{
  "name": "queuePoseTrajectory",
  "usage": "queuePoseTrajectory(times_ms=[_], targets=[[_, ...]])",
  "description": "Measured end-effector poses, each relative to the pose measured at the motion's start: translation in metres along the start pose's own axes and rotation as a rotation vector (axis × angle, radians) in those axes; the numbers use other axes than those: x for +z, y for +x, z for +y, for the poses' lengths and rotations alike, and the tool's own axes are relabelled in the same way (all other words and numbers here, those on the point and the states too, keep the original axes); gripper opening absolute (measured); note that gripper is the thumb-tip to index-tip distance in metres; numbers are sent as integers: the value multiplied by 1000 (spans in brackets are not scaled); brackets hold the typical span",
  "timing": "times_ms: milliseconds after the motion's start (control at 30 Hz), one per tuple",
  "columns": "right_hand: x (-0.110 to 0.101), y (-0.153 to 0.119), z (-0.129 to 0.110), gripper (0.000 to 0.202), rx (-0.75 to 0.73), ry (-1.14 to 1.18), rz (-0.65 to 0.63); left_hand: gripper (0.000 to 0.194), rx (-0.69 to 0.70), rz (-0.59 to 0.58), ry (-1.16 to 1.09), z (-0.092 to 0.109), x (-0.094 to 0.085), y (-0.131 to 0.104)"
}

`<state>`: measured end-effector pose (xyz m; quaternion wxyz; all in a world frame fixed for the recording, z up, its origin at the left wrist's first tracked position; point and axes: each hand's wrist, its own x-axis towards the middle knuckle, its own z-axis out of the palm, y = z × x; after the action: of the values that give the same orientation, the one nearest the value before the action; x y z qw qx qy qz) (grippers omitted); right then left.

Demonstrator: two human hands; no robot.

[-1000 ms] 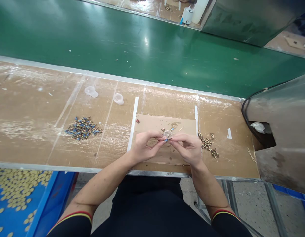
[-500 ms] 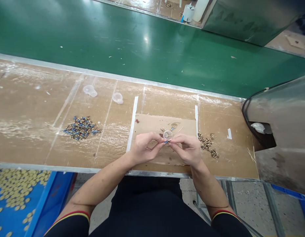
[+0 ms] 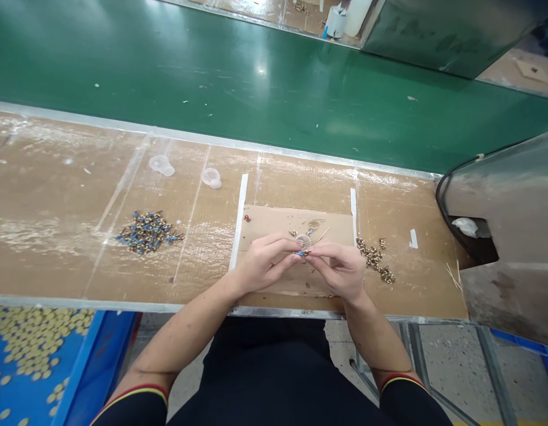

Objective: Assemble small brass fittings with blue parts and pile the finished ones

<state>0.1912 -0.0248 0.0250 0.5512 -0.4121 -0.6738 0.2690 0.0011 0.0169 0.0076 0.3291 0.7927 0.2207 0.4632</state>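
A small blue-and-brass part (image 3: 302, 253) is pinched between my two hands above a cardboard sheet (image 3: 274, 219). The fingertips of my left hand (image 3: 269, 260) close on its left end. From the other side, the thumb and forefinger of my right hand (image 3: 340, 266) grip its right end. Just behind the fingers stands a small clear cup (image 3: 304, 239), partly covered by them. Beyond it lie a thin wooden stick (image 3: 323, 234) and a few loose small parts (image 3: 311, 228). The part's exact kind is too small to tell.
Left on the bench is a pile of blue-and-brass parts (image 3: 149, 232); brass pieces (image 3: 375, 260) lie right of the sheet. Two clear plastic cups (image 3: 210, 177) (image 3: 162, 165) sit further back. A green belt (image 3: 238, 89) runs behind; a metal housing (image 3: 513, 236) bounds the right.
My left fingers have opened out a little and the blue part shows more between the hands. The hands stay in nearly the same place; the view has shifted slightly.
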Motion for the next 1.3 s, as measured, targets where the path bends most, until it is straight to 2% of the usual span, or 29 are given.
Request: queuePoseTrajectory(times_ms=[200, 600, 867, 1000, 1067, 1133, 1200, 1300], targets=[[0, -1, -2, 11, 40, 5, -22, 18, 43, -74, 96, 0, -1, 1], [4, -1, -3, 7, 172, 226, -44, 15, 174, 48, 195, 3, 5, 0], [4, -2, 0, 8, 177, 263, -72, 18, 215, 46, 242, 2, 6, 0], [2, -5, 5, 6, 171, 196, -62, 21, 196, 2, 267, 2, 4, 4], [-3, -7, 7, 8, 164, 105, -91, 22, 162, -29, 298, 2, -5, -1], [-8, -8, 10, 17, 167, 30, -78, 24, 63, -11, 380, 4, -22, -15], [-14, -9, 11, 24, 172, -2, 18, 26, -101, 70, 505, 7, -48, -39], [-20, -10, 12, 22, 185, -24, 163, 30, -364, 178, 748, 8, -91, -78]])
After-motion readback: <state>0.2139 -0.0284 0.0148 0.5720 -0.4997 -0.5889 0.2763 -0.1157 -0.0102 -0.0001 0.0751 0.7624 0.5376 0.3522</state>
